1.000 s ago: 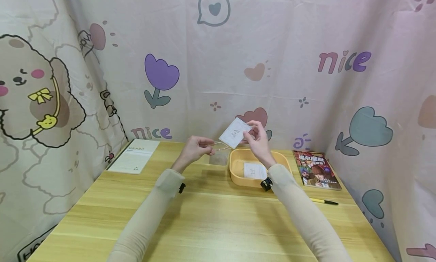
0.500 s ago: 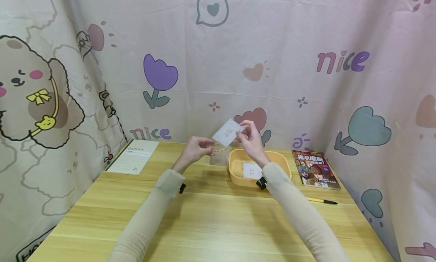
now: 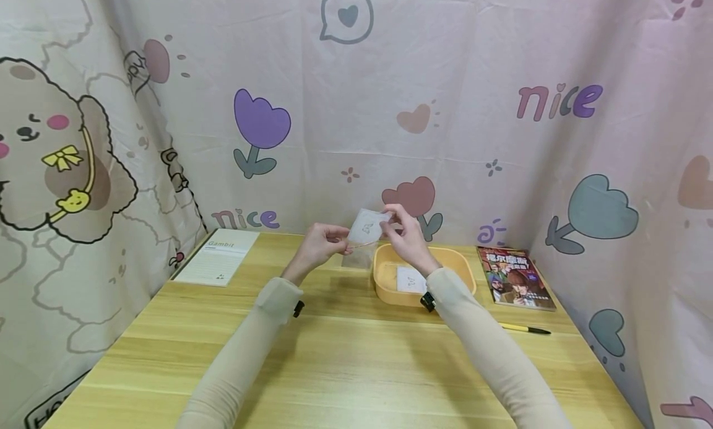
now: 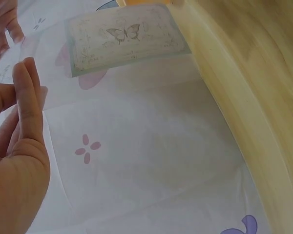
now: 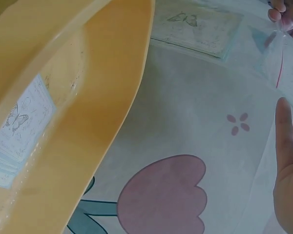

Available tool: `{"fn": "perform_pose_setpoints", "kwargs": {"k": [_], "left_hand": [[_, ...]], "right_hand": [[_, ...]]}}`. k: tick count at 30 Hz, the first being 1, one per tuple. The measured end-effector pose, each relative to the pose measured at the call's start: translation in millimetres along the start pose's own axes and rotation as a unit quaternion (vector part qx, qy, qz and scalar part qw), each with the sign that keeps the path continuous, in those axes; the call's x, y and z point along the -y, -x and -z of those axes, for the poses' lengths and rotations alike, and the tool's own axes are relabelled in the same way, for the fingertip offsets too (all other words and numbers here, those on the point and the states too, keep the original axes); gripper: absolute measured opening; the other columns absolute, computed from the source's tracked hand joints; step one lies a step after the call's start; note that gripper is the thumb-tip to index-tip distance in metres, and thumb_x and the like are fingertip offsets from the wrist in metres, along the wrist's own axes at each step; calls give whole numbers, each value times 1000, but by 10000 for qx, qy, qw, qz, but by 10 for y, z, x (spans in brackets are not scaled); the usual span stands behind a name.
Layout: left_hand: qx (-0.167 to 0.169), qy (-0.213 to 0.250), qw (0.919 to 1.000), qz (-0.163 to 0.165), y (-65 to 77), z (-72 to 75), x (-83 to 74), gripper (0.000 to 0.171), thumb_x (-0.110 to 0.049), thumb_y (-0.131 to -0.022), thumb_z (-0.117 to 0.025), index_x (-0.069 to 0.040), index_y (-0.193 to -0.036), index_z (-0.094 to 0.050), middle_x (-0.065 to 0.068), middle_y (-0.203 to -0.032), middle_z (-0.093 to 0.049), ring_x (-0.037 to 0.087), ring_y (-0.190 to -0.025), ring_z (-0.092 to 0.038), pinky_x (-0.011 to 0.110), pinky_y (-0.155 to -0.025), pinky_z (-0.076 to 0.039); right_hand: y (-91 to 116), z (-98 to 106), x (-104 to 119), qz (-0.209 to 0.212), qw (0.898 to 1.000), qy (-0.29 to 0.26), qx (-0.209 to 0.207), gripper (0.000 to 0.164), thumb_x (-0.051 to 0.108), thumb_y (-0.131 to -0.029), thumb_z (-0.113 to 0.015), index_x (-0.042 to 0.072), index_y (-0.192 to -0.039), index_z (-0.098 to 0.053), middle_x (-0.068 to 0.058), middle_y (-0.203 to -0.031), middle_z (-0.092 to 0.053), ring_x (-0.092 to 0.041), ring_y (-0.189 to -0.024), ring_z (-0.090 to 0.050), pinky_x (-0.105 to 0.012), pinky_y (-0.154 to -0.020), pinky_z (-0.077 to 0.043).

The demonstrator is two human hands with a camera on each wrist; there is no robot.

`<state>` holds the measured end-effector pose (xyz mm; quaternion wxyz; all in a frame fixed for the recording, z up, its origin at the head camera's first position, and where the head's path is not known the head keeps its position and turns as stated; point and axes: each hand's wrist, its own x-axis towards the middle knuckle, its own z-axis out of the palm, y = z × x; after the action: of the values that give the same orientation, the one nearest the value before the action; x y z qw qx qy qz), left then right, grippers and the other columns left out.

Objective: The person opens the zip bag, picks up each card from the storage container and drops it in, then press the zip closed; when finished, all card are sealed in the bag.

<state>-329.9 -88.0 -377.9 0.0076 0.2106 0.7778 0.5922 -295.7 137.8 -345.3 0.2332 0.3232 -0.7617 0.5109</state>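
Note:
My left hand (image 3: 319,251) pinches the mouth of a clear zip-lock bag (image 3: 358,258), which hangs beneath the fingers. Inside it lies a butterfly-printed card (image 4: 129,33); whether more are stacked behind it I cannot tell. Between thumb and fingers my right hand (image 3: 409,238) holds a white printed card (image 3: 366,226) tilted at the bag's mouth. Its lower edge seems to be within the opening, where a red seal line (image 5: 281,68) crosses it. Below the right hand stands a yellow plastic box (image 3: 385,293) with several butterfly cards (image 3: 410,280) inside.
On the wooden table (image 3: 334,367), a white notebook (image 3: 217,257) lies at the back left. A comic-style magazine (image 3: 516,277) lies at the right, with a yellow and black pen (image 3: 526,329) in front of it. A patterned curtain (image 3: 334,107) hangs close behind the table.
My right hand has moved left and slightly down, bringing the card from above the bag to its mouth. The left hand has stayed in place, pinching the bag.

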Motion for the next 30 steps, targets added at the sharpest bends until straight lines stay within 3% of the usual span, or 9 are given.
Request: {"fn": "perform_pose_setpoints", "kwargs": {"k": [5, 11, 16, 20, 30], "left_hand": [[-38, -199, 9998, 52, 5, -10, -6, 33, 6, -84, -66, 9, -117, -66, 24, -103, -72, 21, -74, -74, 48, -81, -61], [18, -95, 9999, 77, -1, -22, 1, 36, 9, -83, -65, 11, -119, -64, 25, -98, -72, 23, -74, -74, 49, -81, -60], [42, -69, 9999, 134, -1, -27, -18, 34, 8, -84, -66, 10, -118, -64, 24, -99, -73, 22, -73, -74, 50, -82, -60], [40, -137, 9998, 111, -2, -28, -20, 34, 6, -84, -67, 9, -118, -65, 23, -100, -73, 20, -74, -74, 51, -82, -60], [17, -225, 9997, -116, 7, -19, -12, 33, 6, -85, -64, 9, -118, -66, 23, -101, -73, 19, -73, -73, 52, -81, -59]], "right_hand": [[-17, -30, -164, -20, 9995, 291, -102, 23, -8, -92, -57, -8, -115, -56, -28, -90, -60, -44, -77, -64, -48, -67, -61], [-41, -22, -335, 11, 9981, 506, -357, 24, -1, -93, -62, -1, -117, -59, -23, -97, -63, -34, -83, -66, -46, -66, -60], [-31, -39, -376, 249, 9957, 886, -129, 23, 3, -93, -64, 5, -116, -62, -14, -99, -67, -25, -87, -67, -35, -68, -61], [-14, -64, -414, 369, 9939, 1036, -11, 22, 2, -92, -64, 5, -114, -62, -10, -99, -68, -22, -85, -67, -33, -68, -61], [16, -98, -448, 174, 9938, 1070, 246, 20, 2, -91, -65, 8, -109, -65, -7, -91, -68, -17, -79, -63, -29, -68, -61]]}}
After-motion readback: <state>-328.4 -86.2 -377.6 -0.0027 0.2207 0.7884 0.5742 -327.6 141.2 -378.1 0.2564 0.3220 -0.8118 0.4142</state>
